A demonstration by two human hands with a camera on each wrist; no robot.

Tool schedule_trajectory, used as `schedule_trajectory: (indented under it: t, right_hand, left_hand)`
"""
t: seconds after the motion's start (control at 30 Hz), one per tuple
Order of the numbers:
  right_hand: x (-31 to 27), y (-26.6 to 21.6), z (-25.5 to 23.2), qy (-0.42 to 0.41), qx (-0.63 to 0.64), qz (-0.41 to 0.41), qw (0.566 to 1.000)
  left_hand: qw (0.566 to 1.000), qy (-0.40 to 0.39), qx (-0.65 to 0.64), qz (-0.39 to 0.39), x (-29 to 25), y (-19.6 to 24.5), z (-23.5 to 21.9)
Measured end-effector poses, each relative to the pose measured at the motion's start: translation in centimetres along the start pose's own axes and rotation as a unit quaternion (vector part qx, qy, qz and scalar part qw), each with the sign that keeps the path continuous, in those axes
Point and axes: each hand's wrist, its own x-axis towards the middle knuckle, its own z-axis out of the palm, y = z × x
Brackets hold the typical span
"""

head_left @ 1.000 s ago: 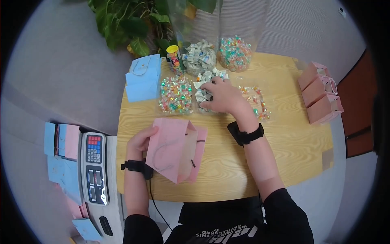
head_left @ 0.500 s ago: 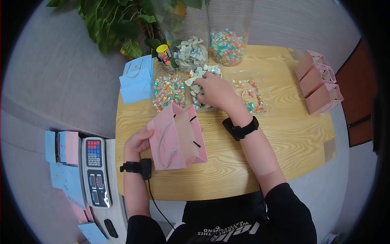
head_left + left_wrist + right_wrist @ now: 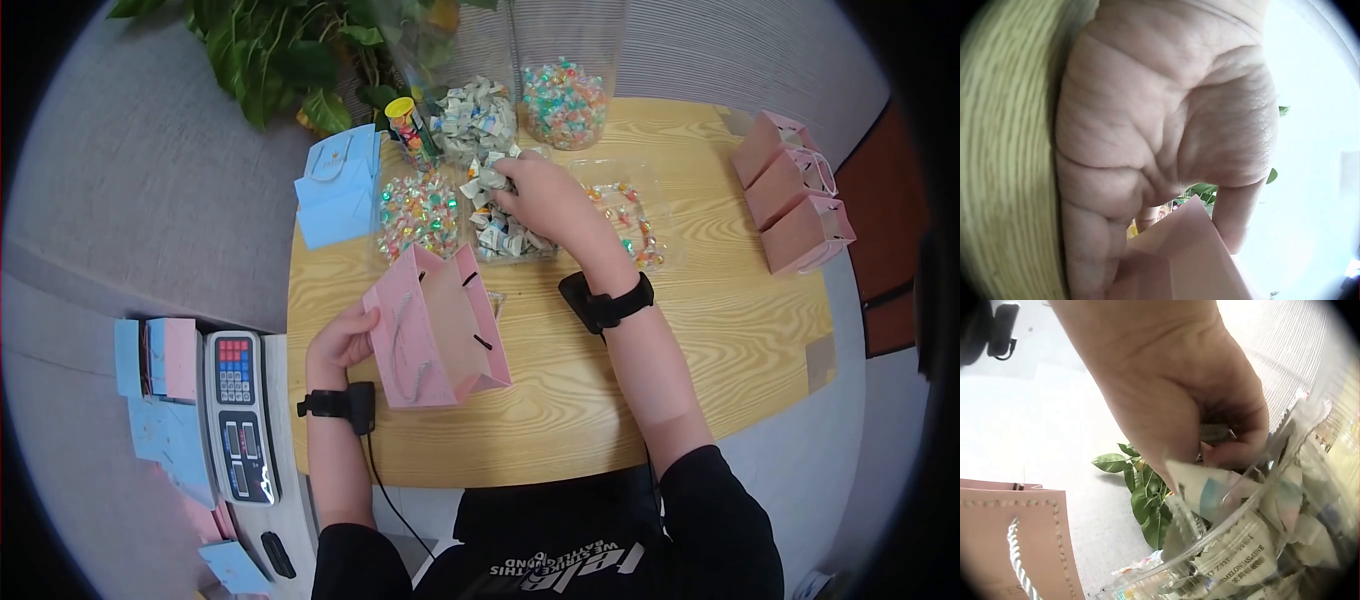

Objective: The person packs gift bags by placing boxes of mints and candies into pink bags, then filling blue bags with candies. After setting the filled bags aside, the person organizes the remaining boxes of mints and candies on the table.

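My left hand [image 3: 343, 337] grips the left side of a pink paper bag [image 3: 425, 345], thumb on its face. The bag tilts with its mouth to the right, and its white rope handle [image 3: 402, 350] hangs down the front. In the left wrist view, the palm [image 3: 1147, 112] hides part of the bag [image 3: 1179, 256]. My right hand [image 3: 545, 200] is over the clear tray of pale wrapped candies [image 3: 505, 235], at its far end. Its fingers curl round several of these candies [image 3: 1204, 487]; how many is hidden.
Left of that tray stands a tray of shiny colourful candies [image 3: 418, 215]; right, a sparser one [image 3: 628, 225]. Behind are tall clear tubs of candies [image 3: 565, 105] and a yellow-lidded tube [image 3: 412, 130]. Blue bags [image 3: 337, 190], pink bags [image 3: 800, 195] and a scale [image 3: 240, 420] flank the work area.
The pink bag has swung more upright, its mouth turning toward the trays. My right hand has moved to the far end of the pale-candy tray and gathered candies. The head view has shifted slightly.
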Motion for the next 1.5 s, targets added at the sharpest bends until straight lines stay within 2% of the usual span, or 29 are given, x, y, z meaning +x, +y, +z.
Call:
schedule_trajectory:
  t: [0.27, 0.37, 0.43, 0.47, 0.53, 0.57, 0.63, 0.77, 0.83, 0.87, 0.93, 0.97, 1.03, 1.17, 1.23, 1.37, 1.5]
  right_hand:
    - [0.1, -1.1, -1.4, 0.058, 0.035, -0.005, 0.998]
    - [-0.4, -2.9, -3.0, 0.073, 0.057, -0.048, 0.995]
    - [-1.3, -4.8, -4.4, 0.029, 0.117, -0.122, 0.985]
    - [-1.8, -5.6, -4.9, 0.027, 0.117, -0.123, 0.985]
    - [-2.9, -7.1, -5.9, -0.099, 0.134, -0.147, 0.975]
    - [-3.3, -7.5, -6.3, -0.099, 0.135, -0.147, 0.975]
    - [-4.2, -8.1, -6.6, -0.199, 0.113, -0.167, 0.959]
    - [-5.5, -9.3, -5.1, -0.207, 0.065, -0.162, 0.963]
    - [-5.7, -10.6, -4.4, -0.276, -0.021, -0.122, 0.953]
    - [-6.1, -10.9, -3.9, -0.275, -0.021, -0.12, 0.954]
    - [-6.9, -11.0, -2.4, -0.11, -0.105, -0.153, 0.976]
    - [-6.9, -10.8, -1.7, -0.109, -0.104, -0.152, 0.977]
    - [-7.0, -10.3, -0.9, -0.018, -0.111, -0.197, 0.974]
    - [-6.8, -10.6, -0.2, -0.062, -0.159, -0.197, 0.965]
    - [-6.9, -9.9, 1.2, -0.095, -0.061, -0.22, 0.969]
    - [-6.8, -8.5, 3.9, -0.066, 0.023, -0.266, 0.961]
    - [-6.4, -8.3, 5.2, -0.097, 0.133, -0.296, 0.941]
  left_hand:
    - [1.0, -0.013, -0.012, 0.008, 0.1, 0.1, 0.5]
    - [1.0, -0.002, -0.007, 0.026, 0.0, -0.2, 0.3]
    - [1.0, -0.01, -0.014, 0.023, 0.0, -0.3, 0.1]
    - [1.0, -0.008, -0.016, 0.024, 0.1, -0.3, 0.2]
    - [0.999, -0.01, -0.022, 0.034, 0.2, -0.3, 0.6]
    - [0.999, -0.01, -0.022, 0.034, 0.2, -0.3, 0.4]
    - [1.0, -0.012, -0.013, 0.026, 0.2, -0.3, 0.0]
    - [1.0, 0.0, -0.022, -0.005, 0.2, 0.0, 0.1]
    - [1.0, -0.011, -0.019, 0.006, 0.2, -0.1, 0.1]
    - [1.0, -0.012, -0.018, 0.004, 0.3, -0.1, 0.3]
    - [0.999, -0.008, -0.008, 0.038, 0.3, -0.1, 0.8]
    - [0.999, -0.009, -0.006, 0.037, 0.2, -0.1, 0.8]
    - [0.999, 0.004, -0.004, 0.033, 0.2, -0.1, 0.8]
    - [1.0, 0.012, 0.0, 0.023, 0.2, -0.1, 0.6]
    - [1.0, 0.011, 0.012, 0.022, 0.2, -0.1, 0.3]
    - [1.0, 0.01, 0.014, 0.021, 0.2, 0.0, 0.7]
    - [1.0, 0.002, 0.019, 0.019, 0.4, -0.1, 0.7]
